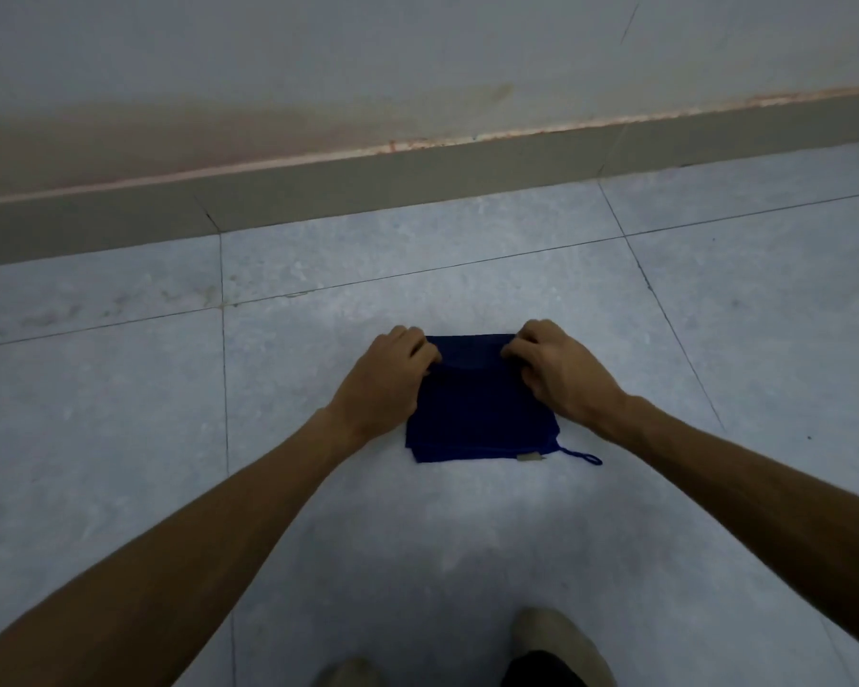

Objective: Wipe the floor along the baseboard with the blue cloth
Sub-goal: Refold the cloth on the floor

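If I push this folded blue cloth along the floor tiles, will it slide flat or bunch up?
Probably floppy: the blue cloth lies folded in layers and puckers where the left hand and right hand pinch its far edge. It likely slides easily on the smooth floor, though layers may bunch.

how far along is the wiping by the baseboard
Barely begun. Done: the blue cloth lies folded into a square on the floor. In hand: the left hand and right hand each pinch one of its far corners. Left: the cloth sits apart from the baseboard, a tile seam between them, and brownish smudges show on the tiles beside it, so the wiping itself seems not yet done.
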A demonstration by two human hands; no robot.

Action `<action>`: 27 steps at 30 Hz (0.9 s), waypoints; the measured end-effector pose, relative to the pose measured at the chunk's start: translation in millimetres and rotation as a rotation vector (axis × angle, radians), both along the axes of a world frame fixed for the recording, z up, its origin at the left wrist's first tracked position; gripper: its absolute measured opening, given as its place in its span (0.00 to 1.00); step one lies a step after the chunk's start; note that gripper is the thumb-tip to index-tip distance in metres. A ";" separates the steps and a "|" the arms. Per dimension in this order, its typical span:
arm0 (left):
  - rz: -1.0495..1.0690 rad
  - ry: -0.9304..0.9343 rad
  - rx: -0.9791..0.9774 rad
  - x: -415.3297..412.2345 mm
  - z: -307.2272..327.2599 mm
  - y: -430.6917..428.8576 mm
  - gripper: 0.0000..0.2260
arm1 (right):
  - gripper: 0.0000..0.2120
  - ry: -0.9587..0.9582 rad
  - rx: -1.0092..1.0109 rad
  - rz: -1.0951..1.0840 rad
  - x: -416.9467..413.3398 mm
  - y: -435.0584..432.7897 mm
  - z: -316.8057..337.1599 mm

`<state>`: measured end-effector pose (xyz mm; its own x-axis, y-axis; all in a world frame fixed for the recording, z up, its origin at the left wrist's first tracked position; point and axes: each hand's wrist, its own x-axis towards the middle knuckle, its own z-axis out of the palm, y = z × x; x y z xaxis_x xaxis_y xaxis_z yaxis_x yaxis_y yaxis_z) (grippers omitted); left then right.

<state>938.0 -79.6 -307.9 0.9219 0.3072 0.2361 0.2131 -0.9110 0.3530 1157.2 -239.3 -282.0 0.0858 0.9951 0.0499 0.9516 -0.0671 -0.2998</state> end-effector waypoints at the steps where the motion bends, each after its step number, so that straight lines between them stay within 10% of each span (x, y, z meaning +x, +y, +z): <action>1: 0.008 -0.005 0.004 -4.9 -3.2 -5.5 0.07 | 0.13 -0.003 0.005 0.009 -3.9 -5.3 -3.5; 27: 0.033 -0.010 0.122 -28.4 -22.1 -37.2 0.12 | 0.10 -0.058 0.086 -0.265 -56.5 -32.9 -22.2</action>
